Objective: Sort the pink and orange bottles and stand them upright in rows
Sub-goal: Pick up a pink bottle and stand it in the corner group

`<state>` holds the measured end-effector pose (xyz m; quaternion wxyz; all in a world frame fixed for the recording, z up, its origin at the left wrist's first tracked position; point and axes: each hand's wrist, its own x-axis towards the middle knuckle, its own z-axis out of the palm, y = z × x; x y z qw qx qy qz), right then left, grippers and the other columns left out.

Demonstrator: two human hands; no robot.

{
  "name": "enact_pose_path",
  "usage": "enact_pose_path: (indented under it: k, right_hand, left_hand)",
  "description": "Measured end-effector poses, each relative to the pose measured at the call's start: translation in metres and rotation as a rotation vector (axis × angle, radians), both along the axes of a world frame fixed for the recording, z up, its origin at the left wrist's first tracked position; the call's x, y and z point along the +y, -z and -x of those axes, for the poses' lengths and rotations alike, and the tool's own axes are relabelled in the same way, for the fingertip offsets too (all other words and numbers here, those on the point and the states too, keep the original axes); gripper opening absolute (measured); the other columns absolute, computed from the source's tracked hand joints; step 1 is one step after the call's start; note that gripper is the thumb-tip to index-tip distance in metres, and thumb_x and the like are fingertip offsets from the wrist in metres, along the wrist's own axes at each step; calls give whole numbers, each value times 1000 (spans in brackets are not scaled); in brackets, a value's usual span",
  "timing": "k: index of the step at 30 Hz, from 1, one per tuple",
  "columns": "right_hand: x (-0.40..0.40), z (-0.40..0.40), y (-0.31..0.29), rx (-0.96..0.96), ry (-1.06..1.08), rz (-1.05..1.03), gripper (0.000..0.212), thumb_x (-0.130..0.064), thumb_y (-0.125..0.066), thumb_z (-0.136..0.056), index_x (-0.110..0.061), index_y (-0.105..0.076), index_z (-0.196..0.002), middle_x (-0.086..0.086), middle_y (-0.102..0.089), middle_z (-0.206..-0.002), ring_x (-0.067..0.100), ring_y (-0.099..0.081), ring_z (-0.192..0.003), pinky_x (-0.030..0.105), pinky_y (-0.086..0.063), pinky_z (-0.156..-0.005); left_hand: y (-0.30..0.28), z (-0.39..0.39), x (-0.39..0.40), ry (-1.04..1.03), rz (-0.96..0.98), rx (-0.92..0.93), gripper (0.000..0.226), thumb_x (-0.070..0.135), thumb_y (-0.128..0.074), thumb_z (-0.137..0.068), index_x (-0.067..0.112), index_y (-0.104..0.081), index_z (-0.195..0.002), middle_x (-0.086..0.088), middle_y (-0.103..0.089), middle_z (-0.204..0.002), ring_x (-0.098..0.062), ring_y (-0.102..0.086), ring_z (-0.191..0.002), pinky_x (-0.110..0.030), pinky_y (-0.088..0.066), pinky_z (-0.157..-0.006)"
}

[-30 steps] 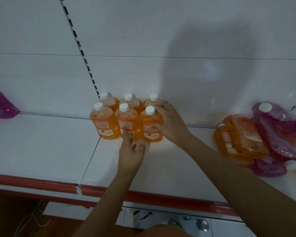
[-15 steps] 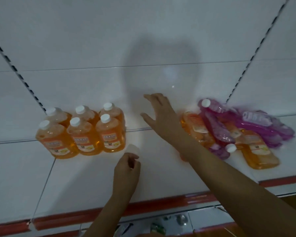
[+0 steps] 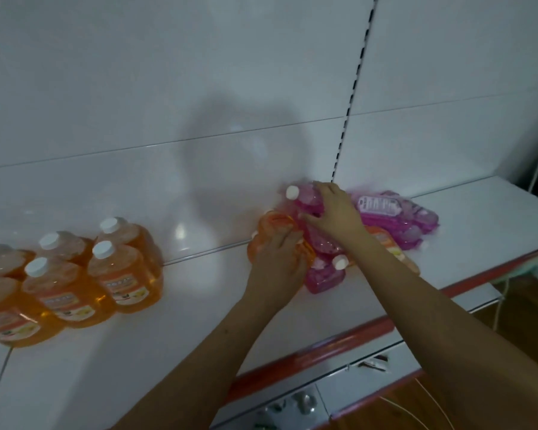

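Several orange bottles (image 3: pixel 121 274) with white caps stand upright in two rows at the left of the white shelf (image 3: pixel 199 305). At the right lies a jumbled pile of pink bottles (image 3: pixel 395 218) and orange bottles. My left hand (image 3: pixel 280 262) grips a lying orange bottle (image 3: pixel 271 225) at the pile's left edge. My right hand (image 3: pixel 336 212) wraps over a pink bottle (image 3: pixel 305 201) with a white cap on top of the pile. Another pink bottle (image 3: pixel 323 274) lies at the front of the pile.
The shelf has a red front edge (image 3: pixel 339 339) and a white back panel with a slotted upright (image 3: pixel 351 97). A lower shelf and cables show below at the right. Bare shelf lies between the upright group and the pile.
The view swung right. Both hands moved from the standing orange bottles to the pile; the right hand came down on a pink bottle and the left took hold of an orange one.
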<state>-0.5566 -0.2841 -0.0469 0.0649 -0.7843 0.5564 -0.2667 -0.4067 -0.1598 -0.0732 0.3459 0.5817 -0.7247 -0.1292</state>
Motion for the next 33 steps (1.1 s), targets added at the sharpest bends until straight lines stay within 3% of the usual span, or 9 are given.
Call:
enact_pose_path:
  k: [4,7,10,12,16,18,21,25,33]
  right_hand:
    - [-12,-1,9,1,24,66,65,-35,-78,-79,-9,-54,-133,13,-57,-130,33,-56,-116,41,-48,-94]
    - [-19,-6,5,51,54,98,54,-37,-74,-81,-9,-59,-124,12,-58,-121,33,-54,-110,38,-46,-80]
    - [-21,2,-2,21,-5,84,46,-33,-73,-82,-8,-62,-119,13,-60,-115,34,-53,-109,39,-46,-77]
    - [-16,11,-9,-136,-13,100,38,-28,-74,-80,-8,-65,-111,12,-64,-107,32,-58,-104,35,-45,-77]
    - [16,27,-45,-576,-9,125,37,-40,-78,-81,-16,-69,-107,-7,-67,-97,8,-60,-87,12,-43,-75]
    - [31,33,-65,-685,-42,72,30,-44,-76,-82,-22,-70,-102,-10,-71,-92,3,-64,-83,7,-46,-76]
    - [52,32,-83,-843,-194,-124,25,-47,-74,-83,-27,-73,-98,-5,-76,-90,12,-73,-86,28,-59,-79]
    - [68,23,-82,-1007,-363,-403,18,-36,-69,-90,-20,-72,-98,-5,-77,-84,9,-74,-79,30,-60,-73]
    - [97,-49,-67,-943,-506,-709,26,-36,-66,-90,-18,-69,-109,0,-77,-96,15,-74,-85,28,-60,-72]
  left_hand:
    - [9,8,-2,9,-25,-99,38,25,-53,-93,12,-63,-127,-6,-57,-140,-23,-50,-130,-43,-41,-109]
    - [5,7,0,10,-69,-70,39,23,-57,-94,15,-61,-132,-3,-52,-146,-18,-44,-137,-35,-32,-116]
    - [-4,3,3,40,-147,-62,43,19,-57,-96,15,-55,-139,-1,-45,-152,-14,-35,-142,-8,-12,-110]
    - [-9,3,3,30,-216,-34,46,21,-55,-98,17,-50,-144,1,-41,-155,-13,-31,-144,-3,-6,-105]
    - [-17,8,-2,-52,-313,50,49,33,-52,-101,24,-43,-148,3,-45,-152,-17,-41,-139,-23,-30,-108]
    - [-24,12,-1,-81,-303,161,45,35,-52,-101,26,-45,-145,9,-53,-139,-10,-51,-125,-19,-36,-97]
    - [-40,16,7,-83,-218,554,41,33,-57,-100,27,-48,-139,19,-62,-124,3,-62,-110,-22,-51,-90]
    - [-54,7,30,-72,-282,1046,57,33,-69,-87,21,-49,-140,-1,-66,-127,-18,-68,-114,-36,-57,-93]
    - [-36,-46,104,-171,-317,1218,47,17,-69,-85,13,-57,-130,-12,-69,-123,-29,-68,-114,-38,-57,-94]
